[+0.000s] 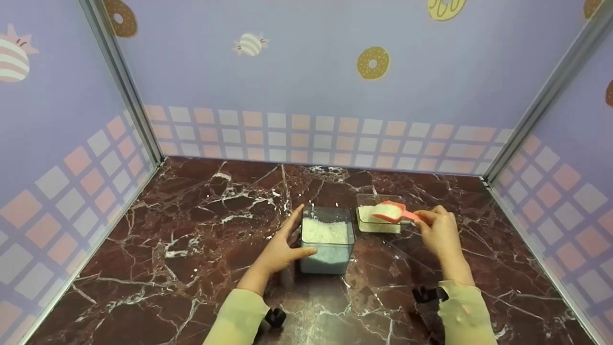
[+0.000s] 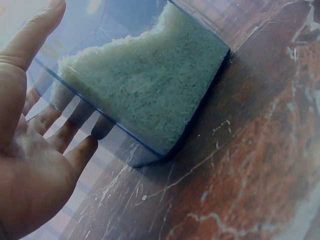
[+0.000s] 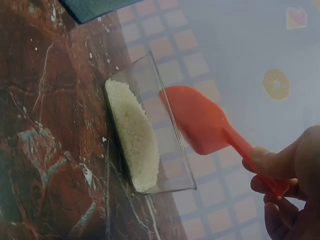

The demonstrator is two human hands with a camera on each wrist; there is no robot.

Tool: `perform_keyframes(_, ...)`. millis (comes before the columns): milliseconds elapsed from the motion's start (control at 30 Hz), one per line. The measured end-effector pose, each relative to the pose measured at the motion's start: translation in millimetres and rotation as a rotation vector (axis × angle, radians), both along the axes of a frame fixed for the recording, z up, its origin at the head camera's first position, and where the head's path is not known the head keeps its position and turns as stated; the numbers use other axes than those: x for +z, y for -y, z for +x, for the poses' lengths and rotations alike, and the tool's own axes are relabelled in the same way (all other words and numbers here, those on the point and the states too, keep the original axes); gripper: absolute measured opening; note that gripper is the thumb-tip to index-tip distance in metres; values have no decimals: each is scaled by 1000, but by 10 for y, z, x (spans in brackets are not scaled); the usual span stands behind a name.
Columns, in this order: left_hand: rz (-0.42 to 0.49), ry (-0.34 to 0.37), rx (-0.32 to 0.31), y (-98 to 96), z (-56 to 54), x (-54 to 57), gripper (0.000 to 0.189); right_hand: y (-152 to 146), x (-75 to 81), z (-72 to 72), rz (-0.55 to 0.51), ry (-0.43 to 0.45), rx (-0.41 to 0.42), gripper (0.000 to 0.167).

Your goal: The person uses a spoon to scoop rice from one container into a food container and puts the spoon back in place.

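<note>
Above the tabletop [image 1: 143,287], right of centre toward its far edge, the right hand [image 1: 441,235] pinches the handle [image 3: 240,144] of a red plastic scoop [image 3: 202,122], probably light, stiff and best held there, while the left hand [image 1: 280,250] rests outstretched against a clear square tub [image 1: 324,261].

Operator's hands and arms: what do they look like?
Left hand and right hand: bare, no gloves. Left sleeve and right sleeve: pale yellow-green, plain, right one wrinkled. Small black fitting beside each cuff. No cables visible.
</note>
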State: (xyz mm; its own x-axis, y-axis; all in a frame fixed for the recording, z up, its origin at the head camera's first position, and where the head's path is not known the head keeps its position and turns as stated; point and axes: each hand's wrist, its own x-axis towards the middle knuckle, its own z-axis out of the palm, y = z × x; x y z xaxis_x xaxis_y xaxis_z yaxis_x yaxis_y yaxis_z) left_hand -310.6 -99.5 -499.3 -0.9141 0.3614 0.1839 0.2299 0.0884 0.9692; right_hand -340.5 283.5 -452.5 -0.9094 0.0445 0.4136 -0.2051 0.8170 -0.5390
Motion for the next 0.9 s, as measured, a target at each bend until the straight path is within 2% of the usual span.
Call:
perform_keyframes(467,10,12,0,-4,18,16,111,13,86,67,76,-1,-32,21)
perform_keyframes(900,23,17,0,-11,28,40,111,-3,112,100,160,-88,-77,22)
